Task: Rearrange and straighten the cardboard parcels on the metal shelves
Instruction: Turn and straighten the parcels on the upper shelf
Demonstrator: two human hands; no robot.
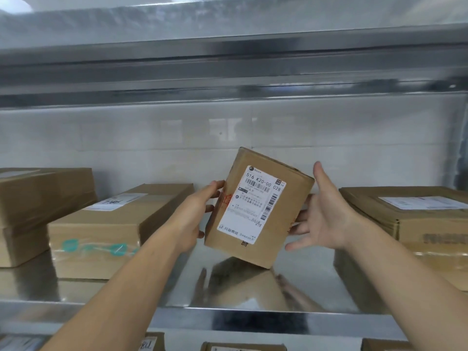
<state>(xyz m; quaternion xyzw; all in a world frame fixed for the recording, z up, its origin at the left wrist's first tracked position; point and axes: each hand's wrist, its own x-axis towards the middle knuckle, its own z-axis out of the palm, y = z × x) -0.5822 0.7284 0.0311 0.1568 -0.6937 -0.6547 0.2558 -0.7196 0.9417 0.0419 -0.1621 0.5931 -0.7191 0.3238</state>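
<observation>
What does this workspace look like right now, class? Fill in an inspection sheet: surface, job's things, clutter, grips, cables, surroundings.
Surface: shiny metal shelf, mirroring the held parcel.
Job's things: labelled parcel tilted, label towards the camera; long parcel and tall box to its left; flat parcel to its right; lower parcels partly visible on the shelf below.
Clutter: nothing seen.
Grips: left hand grips the labelled parcel's left edge; right hand spread, straight fingers touching its right side.
Cables: nothing seen.
Surroundings: white tiled wall; upper shelf overhead.
</observation>
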